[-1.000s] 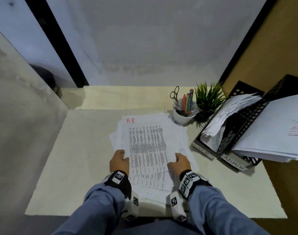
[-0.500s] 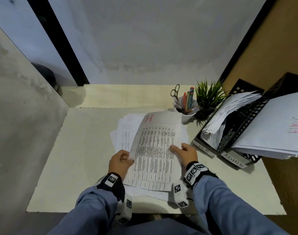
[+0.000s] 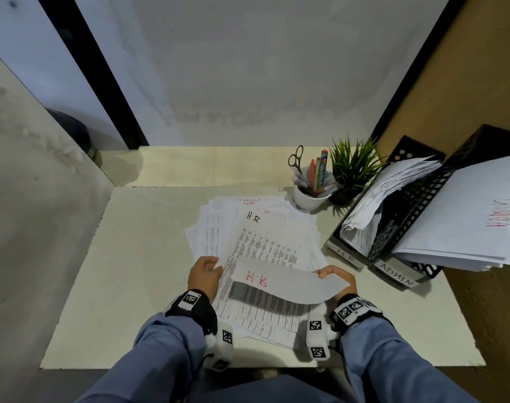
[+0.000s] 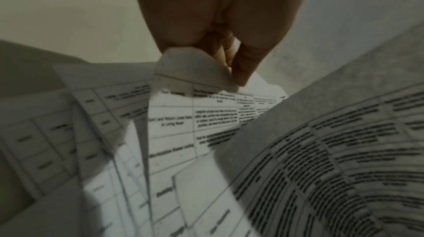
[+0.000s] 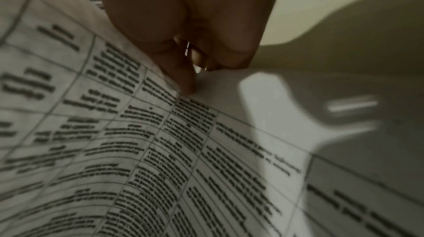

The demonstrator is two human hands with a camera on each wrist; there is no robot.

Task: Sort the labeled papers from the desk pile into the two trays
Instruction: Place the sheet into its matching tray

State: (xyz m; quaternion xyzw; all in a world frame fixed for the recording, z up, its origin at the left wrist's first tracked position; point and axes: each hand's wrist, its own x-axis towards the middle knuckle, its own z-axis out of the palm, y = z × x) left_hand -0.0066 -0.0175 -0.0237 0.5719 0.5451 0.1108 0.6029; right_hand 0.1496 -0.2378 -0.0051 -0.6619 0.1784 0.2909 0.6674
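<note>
Both hands pinch the red-marked H.R sheet (image 3: 288,286), curled above the pile (image 3: 248,228): left hand (image 3: 204,274) on its left edge, right hand (image 3: 336,279) on its right. The H.R tray (image 3: 346,254) lies rightward, nearer the right hand.

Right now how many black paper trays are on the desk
2, side by side at the desk's right edge: the tray labelled H.R, nearer the plant, holding curled sheets, and the tray labelled ADMIN to its right, holding a flat stack. No others show.
</note>
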